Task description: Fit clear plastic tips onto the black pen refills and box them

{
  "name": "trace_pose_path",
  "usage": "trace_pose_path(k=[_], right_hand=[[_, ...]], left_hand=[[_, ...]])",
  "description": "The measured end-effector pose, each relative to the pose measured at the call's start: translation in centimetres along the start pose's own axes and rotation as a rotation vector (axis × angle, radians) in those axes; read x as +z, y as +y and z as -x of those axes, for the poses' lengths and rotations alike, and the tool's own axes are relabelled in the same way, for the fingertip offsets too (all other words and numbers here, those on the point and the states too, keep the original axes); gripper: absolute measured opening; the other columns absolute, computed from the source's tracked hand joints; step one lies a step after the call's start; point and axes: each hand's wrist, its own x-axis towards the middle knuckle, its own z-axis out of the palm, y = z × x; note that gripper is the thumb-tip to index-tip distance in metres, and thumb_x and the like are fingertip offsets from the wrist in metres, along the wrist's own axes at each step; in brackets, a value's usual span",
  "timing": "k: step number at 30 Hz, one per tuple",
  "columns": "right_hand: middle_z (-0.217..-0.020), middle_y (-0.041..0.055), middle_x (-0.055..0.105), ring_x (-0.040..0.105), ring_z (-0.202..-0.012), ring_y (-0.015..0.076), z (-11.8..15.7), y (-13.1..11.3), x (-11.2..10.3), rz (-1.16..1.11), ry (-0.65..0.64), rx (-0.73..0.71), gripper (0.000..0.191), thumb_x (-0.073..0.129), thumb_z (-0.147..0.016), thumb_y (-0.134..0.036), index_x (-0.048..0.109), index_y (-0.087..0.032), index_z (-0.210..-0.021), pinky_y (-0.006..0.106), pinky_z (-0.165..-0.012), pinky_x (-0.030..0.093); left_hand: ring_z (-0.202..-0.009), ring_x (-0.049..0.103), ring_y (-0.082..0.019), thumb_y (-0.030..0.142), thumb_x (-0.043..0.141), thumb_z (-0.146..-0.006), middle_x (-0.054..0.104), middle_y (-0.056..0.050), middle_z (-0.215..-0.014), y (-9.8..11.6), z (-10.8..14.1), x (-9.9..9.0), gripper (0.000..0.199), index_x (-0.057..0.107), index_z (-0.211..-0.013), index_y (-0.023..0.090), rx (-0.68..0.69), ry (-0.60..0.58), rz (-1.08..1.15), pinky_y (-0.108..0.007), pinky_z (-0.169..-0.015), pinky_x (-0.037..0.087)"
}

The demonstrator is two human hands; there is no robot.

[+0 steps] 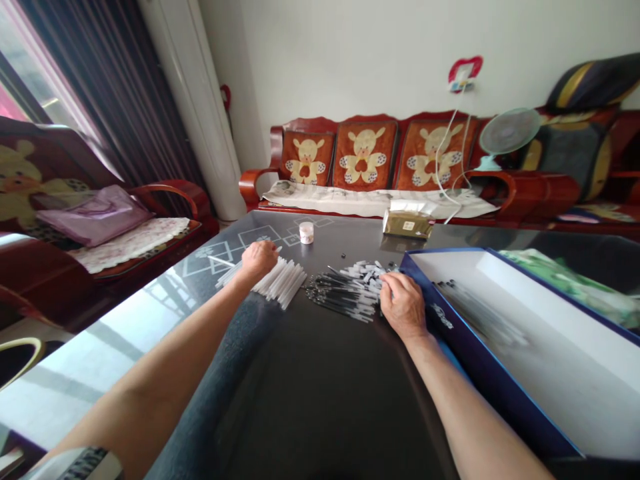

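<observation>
My left hand (260,260) is closed over a pile of thin white plastic tubes (284,283). A pale tip pokes out past its fingers, so it appears to pinch one white tube. To the right lies a heap of slim dark sticks with whitish ends (350,293), resembling pen refills. At that heap's right side my right hand (403,300) has its fingers bent together on the whitish ends; what lies between them is hidden. A small dark piece (343,255) sits alone behind the heap.
A blue box with a white inside (550,373) stands close to my right forearm, holding more dark sticks (480,313). A small white jar (307,233) and a tissue pack (407,223) are farther back on the dark glossy table (320,400). Beyond is a wooden sofa (257,183).
</observation>
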Motion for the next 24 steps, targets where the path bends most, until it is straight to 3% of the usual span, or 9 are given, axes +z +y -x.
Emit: trace_pose_path(k=[6, 10, 14, 19, 21, 24], right_hand=[[-0.095, 0.008, 0.07, 0.062, -0.091, 0.0203, 0.0, 0.1, 0.0, 0.008, 0.014, -0.009, 0.021, 0.048, -0.086, -0.015, 0.068, -0.015, -0.092, 0.032, -0.088, 0.047], [-0.094, 0.0076, 0.07, 0.062, -0.091, 0.0201, 0.0, 0.1, 0.0, -0.002, -0.005, 0.0, 0.021, 0.049, -0.085, -0.014, 0.068, -0.015, -0.092, 0.032, -0.089, 0.046], [-0.094, 0.0071, 0.07, 0.062, -0.091, 0.0204, 0.0, 0.0, 0.0, -0.006, -0.022, 0.014, 0.021, 0.049, -0.085, -0.014, 0.068, -0.016, -0.092, 0.032, -0.089, 0.046], [-0.094, 0.0078, 0.07, 0.062, -0.091, 0.0201, -0.1, -0.2, -0.2, -0.006, -0.027, 0.022, 0.022, 0.047, -0.087, -0.015, 0.068, -0.016, -0.092, 0.032, -0.089, 0.046], [-0.094, 0.008, 0.07, 0.062, -0.091, 0.02, -0.2, -0.2, -0.3, -0.004, -0.031, 0.022, 0.022, 0.047, -0.087, -0.015, 0.068, -0.016, -0.092, 0.032, -0.089, 0.046], [-0.093, 0.0082, 0.07, 0.062, -0.091, 0.0199, -0.2, -0.4, -0.4, 0.005, -0.034, 0.019, 0.023, 0.046, -0.087, -0.015, 0.068, -0.016, -0.091, 0.032, -0.088, 0.046]], left_hand=[[-0.09, 0.061, -0.03, 0.028, 0.063, -0.074, 0.067, -0.014, -0.076, -1.0, 0.3, -2.6, 0.016, 0.067, -0.064, 0.016, -0.14, -0.146, -0.383, -0.041, -0.079, 0.044], [-0.084, 0.063, -0.028, 0.03, 0.055, -0.08, 0.069, -0.015, -0.084, 0.3, 0.8, -2.4, 0.021, 0.071, -0.075, 0.019, -0.04, -0.173, -0.6, -0.037, -0.07, 0.045], [-0.083, 0.063, -0.022, 0.031, 0.046, -0.086, 0.07, -0.009, -0.091, 3.5, 3.2, 1.0, 0.027, 0.071, -0.089, 0.022, 0.164, -0.149, -0.585, -0.031, -0.069, 0.044], [-0.076, 0.061, -0.016, 0.031, 0.041, -0.094, 0.068, -0.004, -0.079, 7.6, 10.1, 7.8, 0.03, 0.067, -0.084, 0.02, 0.62, -0.097, -0.378, -0.024, -0.065, 0.042], [-0.07, 0.059, -0.015, 0.03, 0.041, -0.094, 0.066, -0.003, -0.073, 8.2, 12.2, 9.5, 0.029, 0.066, -0.083, 0.02, 0.818, -0.085, -0.311, -0.025, -0.063, 0.041], [-0.062, 0.056, -0.014, 0.026, 0.044, -0.093, 0.062, -0.001, -0.065, 8.0, 13.3, 10.5, 0.025, 0.065, -0.08, 0.02, 0.988, -0.031, -0.236, -0.025, -0.061, 0.04]])
